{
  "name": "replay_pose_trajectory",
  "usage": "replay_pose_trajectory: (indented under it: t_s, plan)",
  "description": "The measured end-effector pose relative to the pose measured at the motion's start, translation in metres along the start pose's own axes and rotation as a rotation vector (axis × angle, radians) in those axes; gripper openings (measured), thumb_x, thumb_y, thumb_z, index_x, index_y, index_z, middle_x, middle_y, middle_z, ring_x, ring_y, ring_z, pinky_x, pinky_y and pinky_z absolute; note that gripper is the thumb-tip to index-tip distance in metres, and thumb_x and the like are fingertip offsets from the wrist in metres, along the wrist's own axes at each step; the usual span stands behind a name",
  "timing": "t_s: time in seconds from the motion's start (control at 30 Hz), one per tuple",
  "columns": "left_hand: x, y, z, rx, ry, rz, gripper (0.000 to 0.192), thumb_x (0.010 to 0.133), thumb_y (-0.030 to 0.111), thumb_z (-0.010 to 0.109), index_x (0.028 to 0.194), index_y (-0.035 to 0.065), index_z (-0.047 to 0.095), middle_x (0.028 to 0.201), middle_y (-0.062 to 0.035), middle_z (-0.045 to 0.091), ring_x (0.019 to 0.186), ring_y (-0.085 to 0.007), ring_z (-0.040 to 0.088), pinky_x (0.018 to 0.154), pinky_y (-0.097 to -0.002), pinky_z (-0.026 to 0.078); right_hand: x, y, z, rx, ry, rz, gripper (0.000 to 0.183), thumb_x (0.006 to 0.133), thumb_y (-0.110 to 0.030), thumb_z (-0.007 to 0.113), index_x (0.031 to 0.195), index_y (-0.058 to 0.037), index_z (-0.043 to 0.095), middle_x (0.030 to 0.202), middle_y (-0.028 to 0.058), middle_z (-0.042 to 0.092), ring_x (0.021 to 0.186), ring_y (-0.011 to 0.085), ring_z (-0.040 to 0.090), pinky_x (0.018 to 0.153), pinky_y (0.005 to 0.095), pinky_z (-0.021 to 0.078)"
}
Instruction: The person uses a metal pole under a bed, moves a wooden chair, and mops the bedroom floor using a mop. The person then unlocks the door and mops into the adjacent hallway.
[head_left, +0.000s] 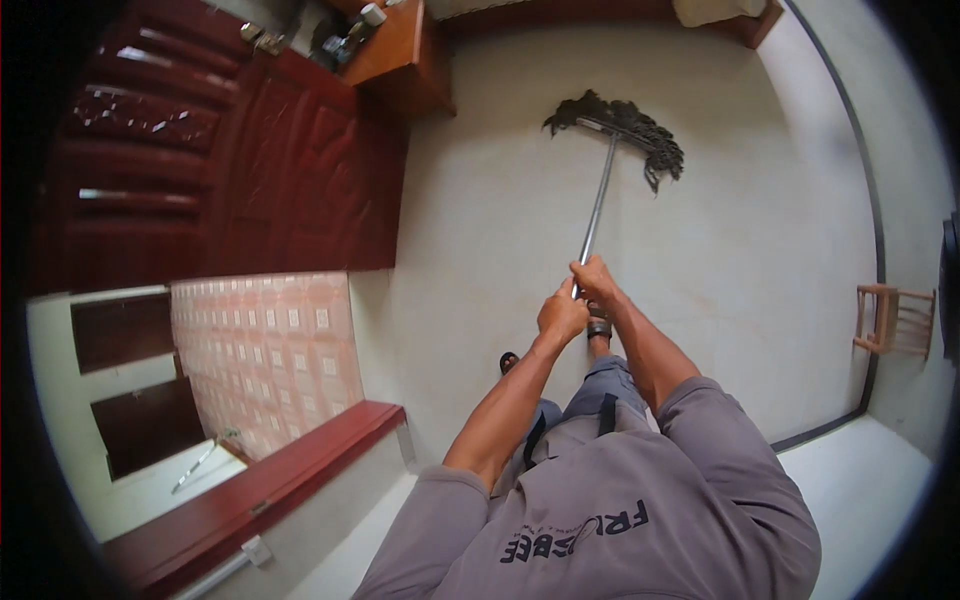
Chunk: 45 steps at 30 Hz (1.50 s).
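Both of my hands grip the silver metal handle (598, 202) of a mop in front of my body. My left hand (564, 311) is closed around its near end, and my right hand (596, 277) holds it just beyond, close against the left. Away from me, the handle meets a flat crossbar with a dark string mop head (622, 124) spread along it. The strands lie on the pale floor (480, 225), trailing out to the right. My fingers cover the handle's near end.
A dark red carved door (300, 165) stands at the left, beside a doorway onto a pink patterned tiled floor (277, 352). Beyond it is a wooden cabinet (405, 60) with small items on top. A small wooden stool (892, 321) stands by the right wall. My sandalled foot (598, 326) is below my hands.
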<state>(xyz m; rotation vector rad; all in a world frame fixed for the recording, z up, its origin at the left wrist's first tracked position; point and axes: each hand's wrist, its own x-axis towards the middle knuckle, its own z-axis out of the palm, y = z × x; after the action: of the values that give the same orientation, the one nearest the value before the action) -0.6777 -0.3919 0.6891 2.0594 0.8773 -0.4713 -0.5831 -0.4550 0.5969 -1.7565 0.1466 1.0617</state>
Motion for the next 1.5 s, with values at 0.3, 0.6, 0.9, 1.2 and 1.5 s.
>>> replay_pose_trajectory:
  t_s: [0.3,0.6,0.9,1.2,1.5]
  plan:
    - [-0.118,-0.137,-0.054,0.034,-0.127,-0.029,0.049,0.082,0.023,0.05,0.129,0.0142,0.042,0.093,-0.0262,0.061,0.086,-0.0427,0.059,0.075,-0.0494,0.046,-0.076,0.037,0.1,-0.098,-0.151,0.276,0.032,0.075,-0.029,0.055,0.076,0.0024,0.057,0.069,0.0101,0.057,0.06,0.0203,0.057,0.051,0.0362,0.0505]
    - [-0.28,-0.287,-0.168,0.113,-0.135,-0.039,0.049,0.08,0.021,0.054,0.126,0.0125,0.044,0.077,-0.0218,0.063,0.074,-0.0402,0.061,0.067,-0.0498,0.047,-0.149,0.123,0.253,-0.086,-0.493,0.404,0.031,0.078,-0.032,0.059,0.074,-0.0021,0.057,0.059,0.008,0.051,0.051,0.0205,0.054,0.048,0.0337,0.0491]
    - [-0.277,-0.259,-0.263,0.3,-0.074,-0.106,0.042,0.076,0.018,0.058,0.118,0.0116,0.055,0.072,-0.0171,0.063,0.068,-0.0361,0.061,0.062,-0.046,0.047,-0.145,0.074,0.308,0.084,-0.551,0.611,0.032,0.079,-0.03,0.062,0.076,0.0015,0.058,0.066,0.0111,0.058,0.056,0.0239,0.059,0.053,0.0357,0.0514]
    - [-0.223,-0.245,-0.32,0.323,-0.108,0.007,0.037,0.076,0.018,0.057,0.111,0.0088,0.057,0.068,-0.0182,0.061,0.066,-0.0365,0.06,0.06,-0.0468,0.046,-0.104,0.049,0.269,0.129,-0.416,0.517,0.039,0.088,-0.042,0.051,0.085,-0.0036,0.052,0.062,0.007,0.053,0.05,0.0181,0.053,0.045,0.0296,0.0459]
    - [-0.205,-0.323,-0.336,0.508,-0.208,0.25,0.032,0.077,0.018,0.057,0.107,0.006,0.056,0.072,-0.0186,0.063,0.069,-0.037,0.061,0.062,-0.0474,0.048,-0.162,0.164,0.216,0.28,0.255,0.379,0.012,0.081,-0.018,0.049,0.08,-0.0058,0.048,0.062,0.0049,0.05,0.047,0.0146,0.048,0.043,0.0277,0.0438]
